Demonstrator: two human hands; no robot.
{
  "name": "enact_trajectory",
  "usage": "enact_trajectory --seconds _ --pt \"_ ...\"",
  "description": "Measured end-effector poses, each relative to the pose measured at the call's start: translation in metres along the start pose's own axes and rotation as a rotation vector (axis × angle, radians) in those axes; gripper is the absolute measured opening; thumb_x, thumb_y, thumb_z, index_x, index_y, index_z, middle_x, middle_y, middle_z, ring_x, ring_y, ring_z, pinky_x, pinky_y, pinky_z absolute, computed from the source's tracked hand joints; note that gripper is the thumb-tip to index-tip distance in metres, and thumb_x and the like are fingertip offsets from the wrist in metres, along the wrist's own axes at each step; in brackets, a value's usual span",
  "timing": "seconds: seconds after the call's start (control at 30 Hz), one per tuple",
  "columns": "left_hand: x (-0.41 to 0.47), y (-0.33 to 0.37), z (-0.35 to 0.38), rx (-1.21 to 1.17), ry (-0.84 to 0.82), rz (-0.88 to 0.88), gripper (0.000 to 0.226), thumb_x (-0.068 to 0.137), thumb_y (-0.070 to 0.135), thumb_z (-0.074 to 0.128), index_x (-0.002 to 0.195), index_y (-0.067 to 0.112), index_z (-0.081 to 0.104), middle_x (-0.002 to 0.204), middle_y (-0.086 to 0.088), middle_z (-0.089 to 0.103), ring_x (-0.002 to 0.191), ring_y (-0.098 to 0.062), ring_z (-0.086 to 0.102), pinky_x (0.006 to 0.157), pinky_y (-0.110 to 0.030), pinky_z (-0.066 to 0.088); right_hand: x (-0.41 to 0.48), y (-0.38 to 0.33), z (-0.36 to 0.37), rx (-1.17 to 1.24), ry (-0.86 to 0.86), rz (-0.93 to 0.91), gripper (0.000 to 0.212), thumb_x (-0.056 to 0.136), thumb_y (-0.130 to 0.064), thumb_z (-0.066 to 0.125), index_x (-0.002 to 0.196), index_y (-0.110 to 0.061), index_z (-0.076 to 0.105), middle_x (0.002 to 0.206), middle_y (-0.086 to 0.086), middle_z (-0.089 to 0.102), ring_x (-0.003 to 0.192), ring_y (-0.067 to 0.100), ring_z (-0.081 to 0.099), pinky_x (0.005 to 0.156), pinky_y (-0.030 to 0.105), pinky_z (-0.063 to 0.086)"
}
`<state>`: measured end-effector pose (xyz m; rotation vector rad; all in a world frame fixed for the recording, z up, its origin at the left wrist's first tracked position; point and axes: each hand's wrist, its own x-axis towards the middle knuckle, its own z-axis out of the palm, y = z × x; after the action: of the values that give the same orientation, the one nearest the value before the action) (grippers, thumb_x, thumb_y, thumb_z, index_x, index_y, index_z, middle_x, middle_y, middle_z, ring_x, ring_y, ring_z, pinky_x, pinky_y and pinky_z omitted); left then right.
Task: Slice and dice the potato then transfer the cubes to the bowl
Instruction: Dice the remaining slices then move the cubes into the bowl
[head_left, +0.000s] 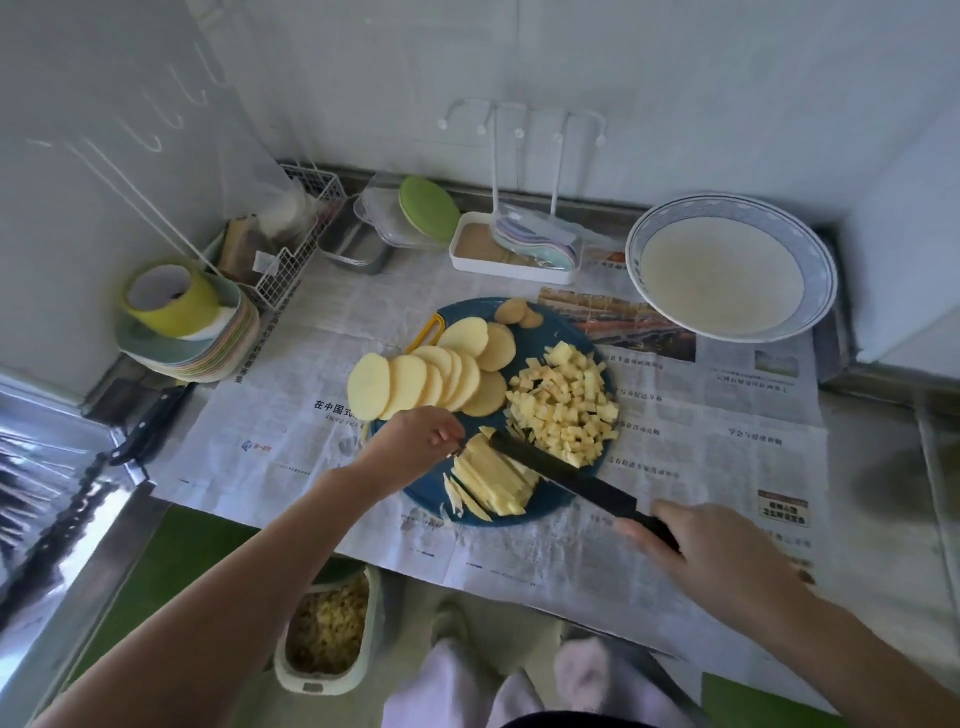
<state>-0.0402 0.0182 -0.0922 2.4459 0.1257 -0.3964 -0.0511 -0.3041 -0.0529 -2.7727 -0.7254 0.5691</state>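
dicing step: my left hand (415, 441) holds the potato strips (493, 480) steady on the blue board (423, 496) while my right hand (711, 545) grips the knife (561, 470) laid across them. next come even crosswise cuts, with fingertips tucked back. the cubes (566, 410) are piled just beside, and the bowl (818, 260) stands well apart.

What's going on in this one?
A person is dicing potato on a blue cutting board. The right grip holds the black knife by its handle, with the blade laid across a stack of potato strips. The left grip steadies those strips at one end. A pile of cubes sits on the board's right side, and a fan of round slices waits uncut behind. The bowl at the back right holds no potato yet.
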Motion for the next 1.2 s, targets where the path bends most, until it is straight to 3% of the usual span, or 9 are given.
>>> enact_trajectory --seconds 0.07,0.17,0.33,0.53,0.7,0.8,0.93,1.03,1.2 --pt "-0.004 -0.009 -0.004 0.062 -0.06 0.082 0.026 0.081 0.026 0.076 0.102 0.029 0.062 0.097 0.02 0.055 0.086 0.004 0.052 0.08 -0.014 0.038 -0.003 -0.003 0.007 0.131 0.038 0.077 0.056 0.082 -0.071 0.021 0.069 -0.024 0.049 0.051 -0.007 0.044 0.04 0.007 0.041 0.044 0.02 0.033" --pt "-0.007 -0.026 -0.004 0.473 -0.173 0.37 0.071 0.069 0.051 0.078 0.132 0.034 0.049 0.131 0.013 0.043 0.121 -0.008 0.038 0.1 -0.024 0.029 -0.006 -0.019 0.018 0.328 0.096 0.18 0.056 0.082 -0.067 0.031 0.062 -0.017 0.046 0.045 -0.006 0.038 0.036 0.008 0.037 0.043 0.021 0.031" --pt "0.018 -0.032 0.0 0.776 -0.299 0.713 0.109 0.056 0.07 0.073 0.146 0.029 0.029 0.148 -0.001 0.039 0.129 -0.026 0.042 0.104 -0.042 0.038 -0.011 -0.041 0.037 0.489 0.228 0.339 0.055 0.084 -0.064 0.035 0.057 -0.017 0.045 0.044 -0.006 0.035 0.037 0.005 0.033 0.044 0.022 0.03" --pt "0.045 -0.019 0.006 0.714 -0.412 0.88 0.115 0.062 0.069 0.071 0.151 0.019 0.017 0.154 -0.001 0.031 0.137 -0.02 0.026 0.116 -0.03 0.014 -0.033 -0.063 0.055 0.556 0.398 0.46 0.056 0.085 -0.062 0.035 0.053 -0.016 0.036 0.044 -0.006 0.026 0.039 0.009 0.029 0.045 0.021 0.027" --pt "0.057 -0.011 0.015 0.655 -0.434 0.953 0.106 0.072 0.056 0.073 0.153 0.017 0.017 0.157 -0.004 0.023 0.142 -0.019 0.015 0.106 -0.012 -0.016 -0.045 -0.083 0.068 0.615 0.458 0.539 0.061 0.09 -0.065 0.039 0.052 -0.017 0.035 0.042 -0.005 0.029 0.039 0.01 0.03 0.044 0.019 0.026" --pt "0.057 -0.007 0.019 0.685 -0.445 0.954 0.108 0.073 0.057 0.072 0.153 0.016 0.012 0.158 -0.004 0.018 0.142 -0.018 0.009 0.104 -0.012 -0.018 -0.047 -0.092 0.072 0.646 0.465 0.587 0.054 0.09 -0.053 0.045 0.052 -0.015 0.035 0.042 -0.006 0.028 0.04 0.011 0.028 0.044 0.021 0.025" --pt "0.056 -0.016 0.027 0.735 -0.414 0.945 0.112 0.072 0.065 0.066 0.153 0.023 0.003 0.156 -0.006 0.02 0.142 -0.023 0.011 0.112 -0.025 -0.009 -0.049 -0.102 0.079 0.642 0.486 0.59 0.061 0.089 -0.067 0.036 0.052 -0.019 0.032 0.042 -0.006 0.029 0.039 0.01 0.03 0.044 0.02 0.024" --pt "0.055 -0.019 0.03 0.711 -0.368 0.943 0.104 0.07 0.067 0.065 0.151 0.026 0.014 0.144 -0.009 0.035 0.134 -0.025 0.024 0.114 -0.033 0.005 -0.048 -0.107 0.089 0.662 0.502 0.602 0.064 0.08 -0.074 0.029 0.053 -0.016 0.035 0.044 -0.006 0.031 0.04 0.011 0.035 0.045 0.02 0.027" --pt "0.054 -0.025 0.04 0.692 -0.304 0.898 0.096 0.071 0.067 0.062 0.148 0.026 0.023 0.144 -0.011 0.036 0.135 -0.031 0.027 0.116 -0.038 0.013 -0.05 -0.12 0.114 0.732 0.462 0.578 0.07 0.08 -0.076 0.027 0.056 -0.012 0.039 0.047 0.0 0.031 0.042 0.011 0.036 0.047 0.024 0.026"
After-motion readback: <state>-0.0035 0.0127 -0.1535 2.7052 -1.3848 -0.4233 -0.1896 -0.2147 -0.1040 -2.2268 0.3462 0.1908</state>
